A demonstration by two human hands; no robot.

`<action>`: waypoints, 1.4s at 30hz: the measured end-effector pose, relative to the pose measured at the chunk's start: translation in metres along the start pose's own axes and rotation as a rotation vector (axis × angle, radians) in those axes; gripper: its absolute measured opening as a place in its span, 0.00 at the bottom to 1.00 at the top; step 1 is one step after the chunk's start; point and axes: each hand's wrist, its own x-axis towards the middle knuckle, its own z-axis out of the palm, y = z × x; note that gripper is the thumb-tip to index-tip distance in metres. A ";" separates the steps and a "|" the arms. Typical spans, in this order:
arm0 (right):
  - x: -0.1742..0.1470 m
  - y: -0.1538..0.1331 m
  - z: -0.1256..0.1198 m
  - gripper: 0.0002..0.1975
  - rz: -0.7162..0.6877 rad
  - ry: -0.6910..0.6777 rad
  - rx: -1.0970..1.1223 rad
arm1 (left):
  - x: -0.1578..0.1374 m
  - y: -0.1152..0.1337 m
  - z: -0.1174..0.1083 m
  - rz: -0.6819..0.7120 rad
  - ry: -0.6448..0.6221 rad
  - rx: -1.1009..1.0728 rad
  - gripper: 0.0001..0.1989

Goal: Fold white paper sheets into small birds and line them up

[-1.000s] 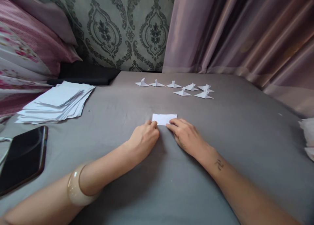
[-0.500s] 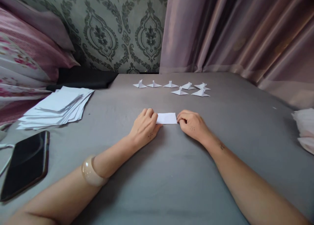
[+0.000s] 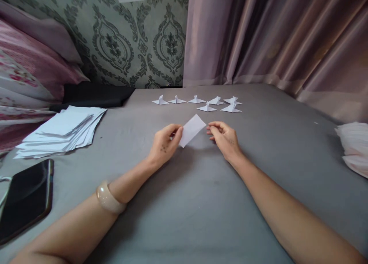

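Note:
A small white piece of paper [image 3: 193, 130], folded into a rectangle, is tilted up above the grey surface. My left hand [image 3: 165, 142] pinches its left end between thumb and fingers. Just past the paper's right corner is my right hand [image 3: 224, 138], its fingers loosely curled and apart, with a narrow gap to the paper. Beyond my hands, several folded white paper figures [image 3: 196, 99] with pointed wings stand in two uneven rows.
At the left lies a stack of white paper sheets [image 3: 60, 131], with a black folded item [image 3: 97, 95] behind it. A phone [image 3: 27, 198] with a cable rests nearer me. Pale crumpled fabric [image 3: 353, 147] sits at the right edge. Curtains [image 3: 258, 33] hang behind the grey-covered surface [image 3: 201, 218].
My left hand has lifted and turned the paper from lying level to a slant. My right hand has come off its right end and opened its fingers. The view has shifted slightly.

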 end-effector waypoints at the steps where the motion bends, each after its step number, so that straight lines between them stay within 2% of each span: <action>1: -0.002 -0.004 0.001 0.14 0.034 -0.051 0.071 | 0.000 0.001 0.001 -0.124 0.044 -0.185 0.14; 3: -0.008 -0.011 0.005 0.21 0.070 -0.204 0.182 | -0.001 0.002 0.006 -0.328 0.074 -0.498 0.15; 6: -0.018 -0.017 0.012 0.23 0.083 -0.304 0.210 | -0.004 0.001 0.012 -0.484 0.055 -0.701 0.15; 12: -0.026 -0.012 0.021 0.12 -0.019 -0.274 0.177 | -0.008 0.007 0.013 -0.572 -0.112 -0.808 0.17; 15: -0.026 -0.011 0.020 0.13 -0.043 -0.336 0.171 | -0.008 0.009 0.010 -0.611 -0.154 -0.859 0.16; 17: -0.026 -0.011 0.018 0.14 -0.088 -0.303 0.123 | -0.007 0.008 0.008 -0.648 -0.143 -0.894 0.14; 19: -0.026 -0.012 0.015 0.14 -0.226 -0.189 -0.005 | -0.006 0.005 0.008 -0.688 -0.103 -0.929 0.11; 21: -0.027 -0.013 0.012 0.18 -0.445 -0.105 -0.183 | -0.004 0.002 0.008 -0.719 -0.065 -0.960 0.08; 24: -0.030 -0.013 0.010 0.23 -0.720 -0.184 -0.414 | -0.003 -0.002 0.008 -0.718 -0.035 -0.994 0.07; 26: -0.033 -0.013 0.011 0.21 -0.806 -0.262 -0.507 | -0.004 -0.002 0.009 -0.710 -0.041 -1.002 0.06; 29: -0.037 -0.014 0.013 0.13 -0.816 -0.274 -0.553 | -0.005 0.000 0.008 -0.694 -0.065 -0.991 0.05; 32: -0.039 -0.015 0.015 0.07 -0.793 -0.234 -0.513 | -0.005 0.004 0.007 -0.649 -0.075 -0.989 0.10; 35: -0.039 -0.016 0.016 0.06 -0.775 -0.218 -0.449 | -0.005 0.006 0.006 -0.622 -0.096 -1.016 0.13; 42: -0.036 -0.014 0.019 0.07 -0.608 -0.091 -0.297 | -0.007 0.009 0.005 -0.532 -0.209 -1.049 0.08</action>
